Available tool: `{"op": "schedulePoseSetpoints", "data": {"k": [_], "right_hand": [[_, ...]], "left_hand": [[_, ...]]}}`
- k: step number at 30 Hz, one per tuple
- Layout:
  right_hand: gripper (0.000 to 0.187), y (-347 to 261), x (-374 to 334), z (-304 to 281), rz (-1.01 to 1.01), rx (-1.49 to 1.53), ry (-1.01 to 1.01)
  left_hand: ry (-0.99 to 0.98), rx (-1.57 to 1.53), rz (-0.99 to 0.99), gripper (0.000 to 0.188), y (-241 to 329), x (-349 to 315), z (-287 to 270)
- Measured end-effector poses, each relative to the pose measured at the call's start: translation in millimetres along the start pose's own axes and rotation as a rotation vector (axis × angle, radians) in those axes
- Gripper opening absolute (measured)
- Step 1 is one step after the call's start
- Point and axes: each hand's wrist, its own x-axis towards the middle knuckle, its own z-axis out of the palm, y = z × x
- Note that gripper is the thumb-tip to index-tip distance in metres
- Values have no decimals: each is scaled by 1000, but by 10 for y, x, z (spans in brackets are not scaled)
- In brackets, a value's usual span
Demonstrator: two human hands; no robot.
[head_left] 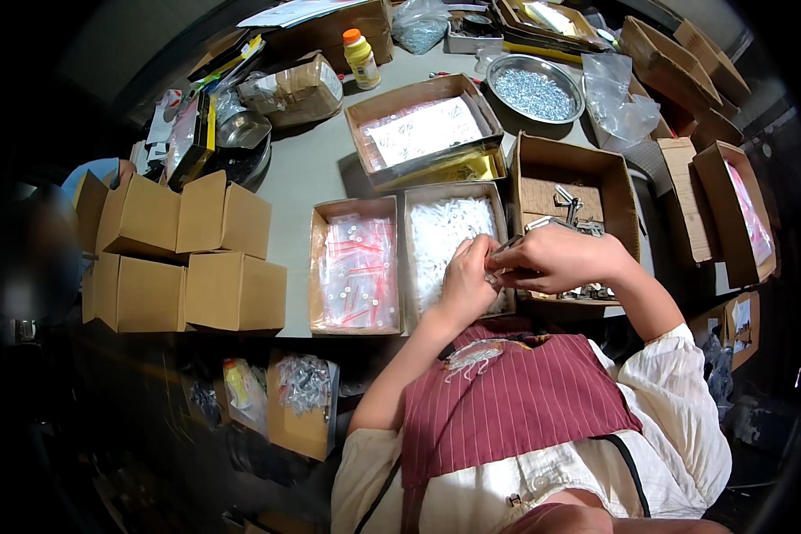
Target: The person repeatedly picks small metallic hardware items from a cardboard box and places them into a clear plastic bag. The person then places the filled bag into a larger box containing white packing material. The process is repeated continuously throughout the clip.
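My left hand and my right hand meet over the near right part of a carton of small white plastic pieces. Both have their fingers closed, pinching small metal parts whose exact kind is hard to make out. A slim dark metal piece sticks out from my right fingers. My right wrist passes over a cardboard box holding loose metal fittings. Left of the white pieces stands a carton of small clear zip bags with red strips and white round bits inside.
Behind are a box with white paper, a steel bowl of shiny small parts and a yellow bottle. Open brown cartons stack at the left. A box with a pink-edged bag leans at the right. Boxes sit below the table edge.
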Motion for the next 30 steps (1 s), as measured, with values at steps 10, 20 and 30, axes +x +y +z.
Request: {"op": "schedulePoseSetpoints", "data": {"k": [10,20,30], "right_hand": [[29,71,-42,19,247,-3,337],[27,17,9,155,262,190,397],[28,-147,66,-4,-270,-187,352]], "left_hand": [[130,-62,-46,28,121,-21,-25],[252,129,110,25,33,-45,-9],[-111,-249,-149,36,193,-110,-381]]}}
